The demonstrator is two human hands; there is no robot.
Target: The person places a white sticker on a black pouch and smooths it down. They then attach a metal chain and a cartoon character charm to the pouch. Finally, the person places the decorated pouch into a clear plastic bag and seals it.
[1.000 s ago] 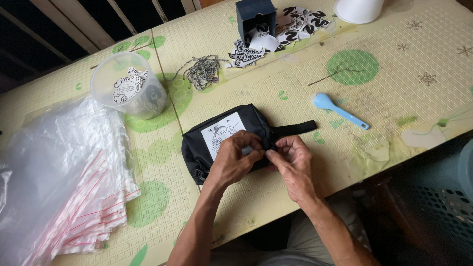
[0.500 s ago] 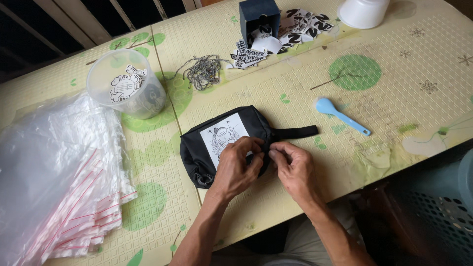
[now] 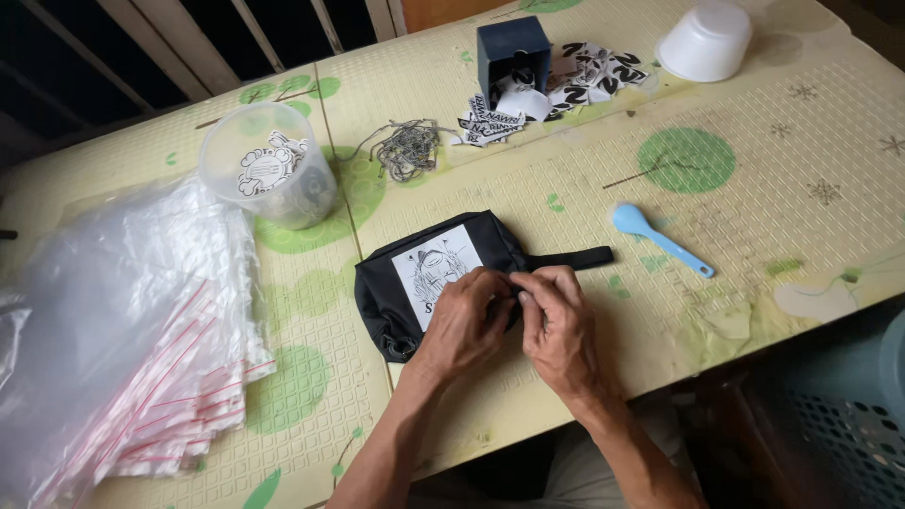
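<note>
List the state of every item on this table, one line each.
Black pouch: flat, label up, both hands on it.
Left hand: pinching at pouch.
Right hand: pinching at pouch.
Clear tub: upright, open, holds stickers.
White bowl: upside down.
Blue spoon: lying untouched.
Plastic bags: stacked flat.

Lit softly and evenly by daylight, brightest on the far right of the table (image 3: 754, 123). Only faint, short shadows cast under the hands and beside the blue spoon (image 3: 660, 238). Mild glare caught on the plastic bags (image 3: 123, 311) at left and on the white bowl (image 3: 705, 40). Corners darkened, lower right deepest. Straight table edges bowed outward by wide-angle distortion. Centre rendered sharp; frame borders slightly softened.
</note>
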